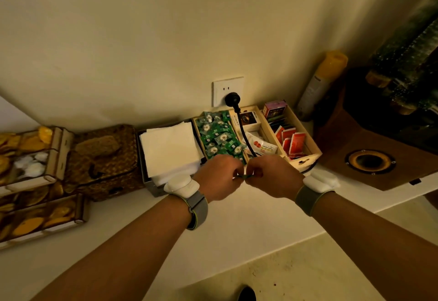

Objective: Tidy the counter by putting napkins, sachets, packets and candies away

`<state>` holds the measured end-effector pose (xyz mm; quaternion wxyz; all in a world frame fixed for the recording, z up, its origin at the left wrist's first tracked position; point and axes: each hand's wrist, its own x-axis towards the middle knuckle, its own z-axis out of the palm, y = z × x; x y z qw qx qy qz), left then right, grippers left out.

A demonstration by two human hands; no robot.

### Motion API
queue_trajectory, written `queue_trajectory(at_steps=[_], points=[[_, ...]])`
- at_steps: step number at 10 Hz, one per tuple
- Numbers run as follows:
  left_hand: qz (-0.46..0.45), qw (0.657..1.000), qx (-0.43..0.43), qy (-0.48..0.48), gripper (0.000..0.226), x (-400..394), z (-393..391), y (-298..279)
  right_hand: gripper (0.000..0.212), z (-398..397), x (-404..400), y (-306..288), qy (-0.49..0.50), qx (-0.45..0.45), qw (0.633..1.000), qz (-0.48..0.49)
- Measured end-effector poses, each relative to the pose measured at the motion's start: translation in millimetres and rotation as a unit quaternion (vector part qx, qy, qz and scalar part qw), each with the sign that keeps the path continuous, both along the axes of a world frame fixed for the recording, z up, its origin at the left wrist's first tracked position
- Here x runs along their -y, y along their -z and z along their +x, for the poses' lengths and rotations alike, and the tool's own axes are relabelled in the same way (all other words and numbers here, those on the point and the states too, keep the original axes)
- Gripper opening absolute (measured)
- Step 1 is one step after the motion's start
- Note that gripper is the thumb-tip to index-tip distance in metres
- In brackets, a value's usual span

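White worktop [237, 225] runs along the wall, with a brown speaker [369, 156] at its right end. Woven basket [104, 158] sits left of a grey box holding a napkin stack [170, 149]. Wooden tray [305, 158] beside it: green candies [218, 137] in the left compartment, red sachets [294, 142] in the right. Black cord [244, 132] drops over the tray. Left hand [218, 177] and right hand [270, 177] meet in front of the tray, both pinching a small green thing, probably a candy [245, 177], mostly hidden by fingers.
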<state>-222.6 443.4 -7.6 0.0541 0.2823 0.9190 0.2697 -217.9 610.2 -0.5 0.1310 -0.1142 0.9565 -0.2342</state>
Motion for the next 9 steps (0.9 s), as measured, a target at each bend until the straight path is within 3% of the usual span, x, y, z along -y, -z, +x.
queue_trajectory(at_steps=[4,9], points=[[-0.03,0.996,-0.013,-0.083,0.013,34.5,-52.6,-31.6,0.007,-62.6,36.4,-30.2,-0.044,-0.081,0.996,-0.009],[0.014,0.99,-0.009,-0.139,0.022,63.5,-70.9,-36.0,0.02,-75.5,25.6,-32.9,-0.023,-0.053,0.998,-0.008]])
